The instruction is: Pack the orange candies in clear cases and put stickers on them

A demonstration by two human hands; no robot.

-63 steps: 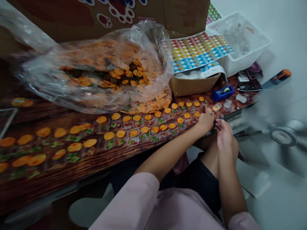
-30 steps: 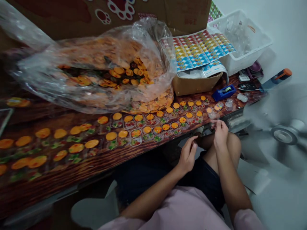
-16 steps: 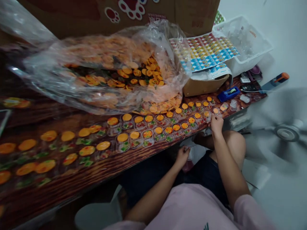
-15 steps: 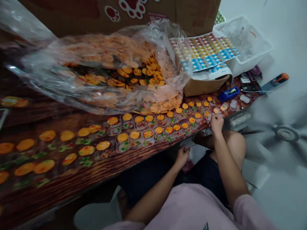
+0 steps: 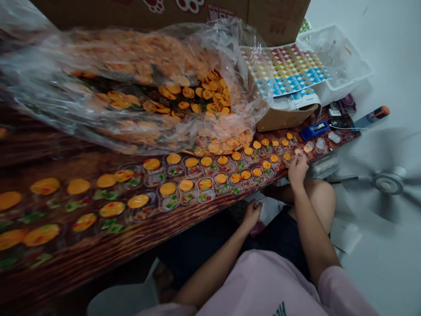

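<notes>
Currently I have two rows of small clear trays [image 5: 154,179] along the table [image 5: 138,235], running from the near left to the far right, each topped by an orange disc [image 5: 168,189] with green or red bits beside it. At the right end of these rows the right hand [image 5: 298,169] sits at the edge, thumb and fingertips drawn together just by the last trays; I can't tell whether anything is pinched there. The left hand [image 5: 252,215] is lower, below the table edge over the lap, fingers curled together, contents hidden from me. Beyond the far row a big clear bag [image 5: 36,87] gapes open, heaped with orange pieces [image 5: 217,92]. To its right I see a cardboard box [image 5: 289,119] with printed sheets [image 5: 292,70] on top, and farther right a white basket [image 5: 342,90] holding clear plastic bits. Small clear cups [image 5: 320,145] stand near a blue tape dispenser [image 5: 315,130]. For movement, I read a strip of wood grain between the near row and the table's slanting edge, the knees close under the right hand, and a fan [image 5: 388,183] on the right, well apart from both hands.
</notes>
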